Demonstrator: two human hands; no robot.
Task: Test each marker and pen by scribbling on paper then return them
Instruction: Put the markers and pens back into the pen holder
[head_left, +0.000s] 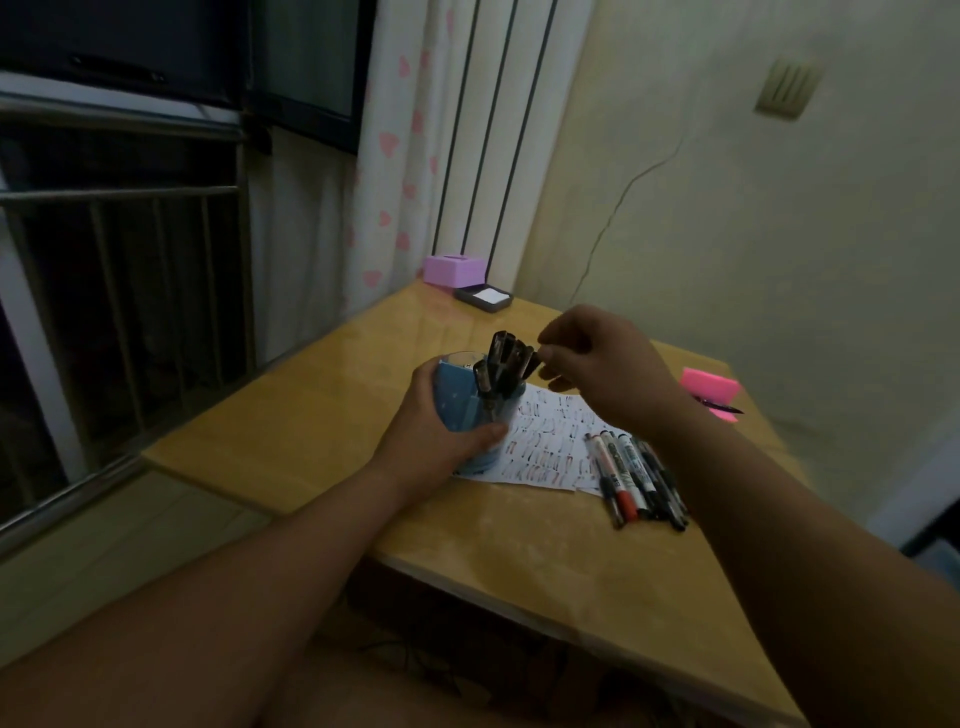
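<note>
A blue pen holder (467, 410) stands on the left end of a white sheet of paper (550, 447) covered in scribbles. My left hand (441, 426) grips the holder round its side. Several dark pens (506, 364) stick up out of it. Above the holder, my right hand (597, 358) pinches the top of one of those pens between thumb and fingers. A loose bunch of markers and pens (636, 475) lies on the right end of the paper and the table.
The yellow table (519, 561) sits in a corner by a barred window. At its far end are a purple box (454, 270) and a dark tray with white notes (484, 299). A pink sticky-note pad (709, 389) with a pen lies at the right edge.
</note>
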